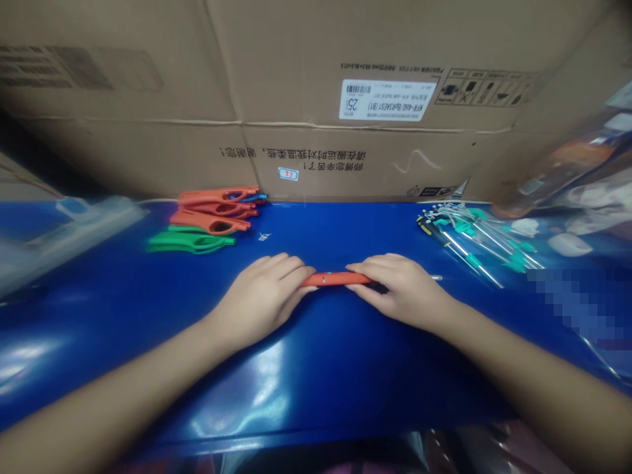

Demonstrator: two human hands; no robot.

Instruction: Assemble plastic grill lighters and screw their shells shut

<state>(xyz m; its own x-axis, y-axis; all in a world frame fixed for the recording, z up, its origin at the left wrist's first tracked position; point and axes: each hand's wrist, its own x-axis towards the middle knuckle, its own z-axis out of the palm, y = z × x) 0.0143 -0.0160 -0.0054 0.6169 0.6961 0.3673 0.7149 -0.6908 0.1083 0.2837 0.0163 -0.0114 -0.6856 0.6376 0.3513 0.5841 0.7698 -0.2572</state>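
Observation:
Both hands grip a slim orange lighter handle just above the blue table. My left hand pinches its left end between thumb and fingers. At the other end my right hand is closed in the same way, and its fingers hide that end. A thin clear or metal tip shows just beyond my right hand; whether it belongs to the handle, I cannot tell. Left of centre lies a pile of orange lighter handles, with green lighter handles in front and a bit of blue behind.
Thin metal rods with teal parts lie in a heap at the back right, beside a black-and-yellow tool. A big cardboard box walls off the back. Clear plastic bags sit at the left of the blue table.

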